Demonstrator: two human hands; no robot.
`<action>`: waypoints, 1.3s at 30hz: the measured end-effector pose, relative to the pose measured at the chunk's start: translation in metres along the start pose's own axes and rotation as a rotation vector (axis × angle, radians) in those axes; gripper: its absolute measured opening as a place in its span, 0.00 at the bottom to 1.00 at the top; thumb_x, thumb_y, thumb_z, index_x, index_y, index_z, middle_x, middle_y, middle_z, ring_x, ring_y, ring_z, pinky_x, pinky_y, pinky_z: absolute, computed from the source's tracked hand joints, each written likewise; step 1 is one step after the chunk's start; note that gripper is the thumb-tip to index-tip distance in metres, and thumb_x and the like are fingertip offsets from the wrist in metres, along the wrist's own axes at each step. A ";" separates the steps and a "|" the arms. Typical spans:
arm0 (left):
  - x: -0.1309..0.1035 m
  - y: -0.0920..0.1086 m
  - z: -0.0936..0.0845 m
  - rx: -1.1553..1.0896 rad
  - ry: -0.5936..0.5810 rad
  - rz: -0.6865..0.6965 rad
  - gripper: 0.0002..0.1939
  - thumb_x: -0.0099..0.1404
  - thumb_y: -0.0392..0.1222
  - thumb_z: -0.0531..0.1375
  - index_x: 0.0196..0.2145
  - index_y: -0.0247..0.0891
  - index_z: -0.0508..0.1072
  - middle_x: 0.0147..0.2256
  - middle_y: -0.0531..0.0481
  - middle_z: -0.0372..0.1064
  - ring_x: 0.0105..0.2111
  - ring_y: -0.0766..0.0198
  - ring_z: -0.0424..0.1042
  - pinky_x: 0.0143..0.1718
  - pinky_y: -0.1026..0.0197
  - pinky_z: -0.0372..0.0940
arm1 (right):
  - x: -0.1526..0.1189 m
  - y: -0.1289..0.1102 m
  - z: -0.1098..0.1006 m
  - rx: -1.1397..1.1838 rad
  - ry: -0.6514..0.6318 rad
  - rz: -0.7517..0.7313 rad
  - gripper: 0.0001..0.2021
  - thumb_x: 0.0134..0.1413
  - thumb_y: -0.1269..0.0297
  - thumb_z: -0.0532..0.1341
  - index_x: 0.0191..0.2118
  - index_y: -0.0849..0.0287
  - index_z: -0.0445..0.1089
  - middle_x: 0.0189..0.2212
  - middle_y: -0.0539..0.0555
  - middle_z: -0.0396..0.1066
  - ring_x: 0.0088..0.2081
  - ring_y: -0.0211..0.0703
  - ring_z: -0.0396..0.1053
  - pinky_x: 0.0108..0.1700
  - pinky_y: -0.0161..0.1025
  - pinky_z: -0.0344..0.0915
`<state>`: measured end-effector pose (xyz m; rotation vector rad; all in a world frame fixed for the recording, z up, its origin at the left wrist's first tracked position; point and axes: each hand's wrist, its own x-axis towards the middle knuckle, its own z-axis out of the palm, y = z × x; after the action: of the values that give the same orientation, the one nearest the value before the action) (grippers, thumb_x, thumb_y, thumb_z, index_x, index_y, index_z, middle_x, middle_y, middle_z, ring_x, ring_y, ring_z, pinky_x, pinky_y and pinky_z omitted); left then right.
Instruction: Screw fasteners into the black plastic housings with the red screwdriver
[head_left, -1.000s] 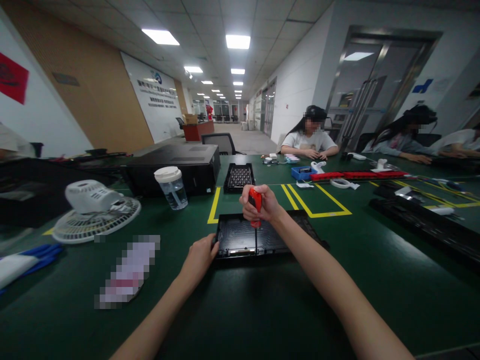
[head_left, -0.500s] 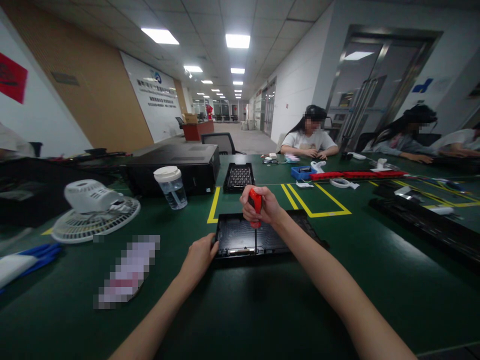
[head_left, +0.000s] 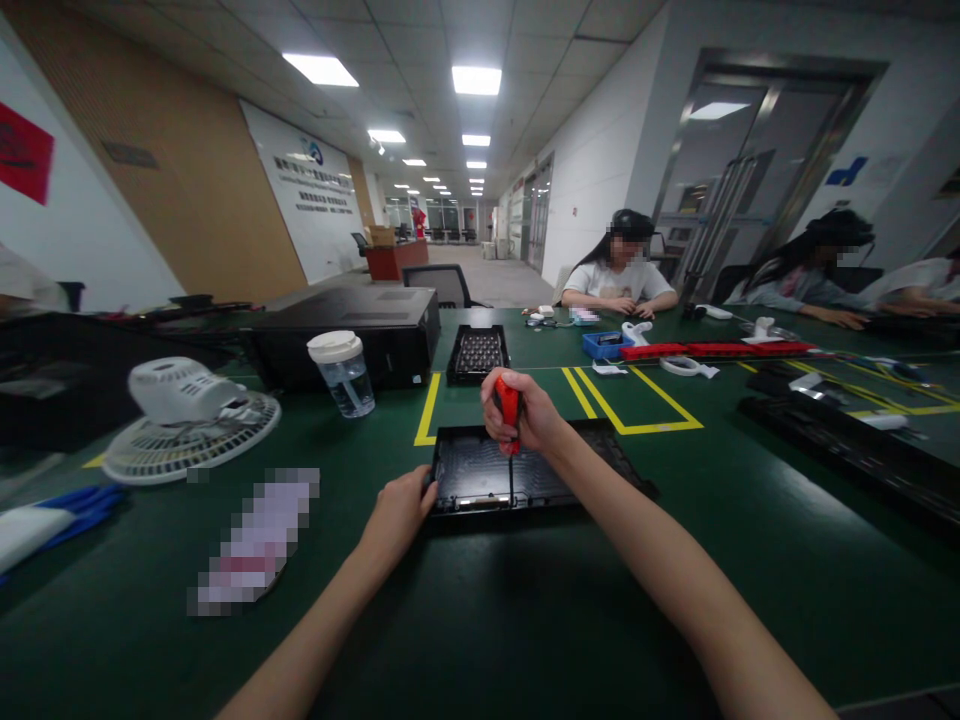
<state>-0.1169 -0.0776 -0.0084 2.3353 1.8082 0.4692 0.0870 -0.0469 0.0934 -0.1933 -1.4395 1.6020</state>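
My right hand (head_left: 529, 412) is wrapped round the red and black handle of a screwdriver (head_left: 511, 425). Its dark shaft points straight down to the near edge of a shallow black plastic panel (head_left: 472, 465), just right of a small metal strip (head_left: 484, 502) there. With fingers closed on the panel's left edge, my left hand (head_left: 403, 505) steadies it on the green table. My right hand and forearm cover part of the panel's middle. Whether the tip sits in a screw is too small to tell.
A white fan head (head_left: 191, 410), a lidded water cup (head_left: 343, 375) and a black case (head_left: 345, 335) stand to the left. Beyond the panel lies a black tray (head_left: 478, 355). Black parts (head_left: 862, 455) lie at right. A co-worker (head_left: 621, 270) sits across the table.
The fingers of my right hand have shifted slightly round the screwdriver handle, and the handle leans a little differently. My left hand and the panel stay in place.
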 end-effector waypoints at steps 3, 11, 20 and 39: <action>0.000 0.001 0.000 0.012 -0.011 -0.013 0.16 0.64 0.42 0.48 0.47 0.35 0.67 0.37 0.43 0.73 0.38 0.59 0.72 0.37 0.62 0.63 | -0.002 0.000 -0.002 -0.019 0.076 -0.015 0.12 0.53 0.59 0.47 0.30 0.60 0.62 0.14 0.44 0.60 0.10 0.29 0.49 0.13 0.28 0.49; 0.002 -0.001 0.003 0.032 0.001 -0.008 0.17 0.64 0.43 0.48 0.47 0.35 0.67 0.37 0.43 0.73 0.38 0.58 0.72 0.38 0.62 0.63 | -0.006 0.000 -0.001 -0.039 0.165 -0.086 0.11 0.54 0.60 0.48 0.29 0.60 0.63 0.14 0.45 0.61 0.11 0.29 0.51 0.13 0.28 0.50; 0.000 -0.001 0.000 0.003 -0.002 -0.009 0.17 0.64 0.43 0.48 0.47 0.35 0.67 0.37 0.43 0.73 0.38 0.59 0.72 0.37 0.62 0.63 | -0.007 0.002 0.003 -0.097 0.312 -0.120 0.11 0.54 0.59 0.50 0.29 0.60 0.62 0.15 0.45 0.61 0.11 0.29 0.52 0.12 0.27 0.51; 0.000 0.001 -0.001 0.004 -0.023 -0.013 0.17 0.64 0.42 0.48 0.47 0.35 0.67 0.38 0.43 0.73 0.38 0.58 0.72 0.38 0.62 0.63 | -0.010 0.004 0.014 -0.221 0.549 -0.206 0.11 0.53 0.57 0.53 0.29 0.60 0.63 0.14 0.44 0.60 0.11 0.28 0.52 0.10 0.26 0.51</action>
<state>-0.1162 -0.0775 -0.0071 2.3208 1.8149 0.4359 0.0810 -0.0633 0.0903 -0.5493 -1.1546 1.1052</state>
